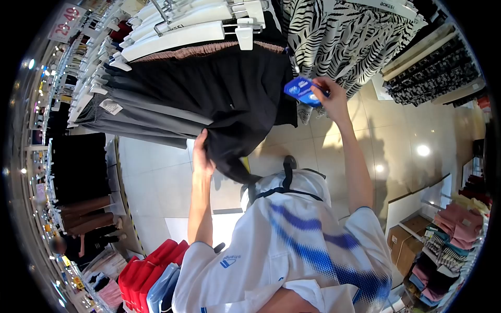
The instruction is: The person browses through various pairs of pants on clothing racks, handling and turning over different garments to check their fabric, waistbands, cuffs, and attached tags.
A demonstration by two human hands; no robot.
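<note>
Black trousers [224, 94] with a pinkish waistband hang from a white clip hanger [182, 40] on the rack in front of me. My left hand [202, 155] is closed on the edge of their fabric, thumb in front and the other fingers mostly hidden. Part of the black cloth is drawn toward my waist. Between the thumb and fingers of my right hand [332, 100] is a blue hang tag [301, 89] with white print, beside the trousers' right edge. Grey trousers [151, 112] with a white label hang just left of the black pair.
Zebra-patterned garments [349, 41] hang behind my right hand. Farther right are black patterned clothes [430, 68]. Red shirts [148, 271] hang at lower left, and a cardboard box [404, 245] stands at lower right beside folded clothes. Tiled floor [334, 141] lies below.
</note>
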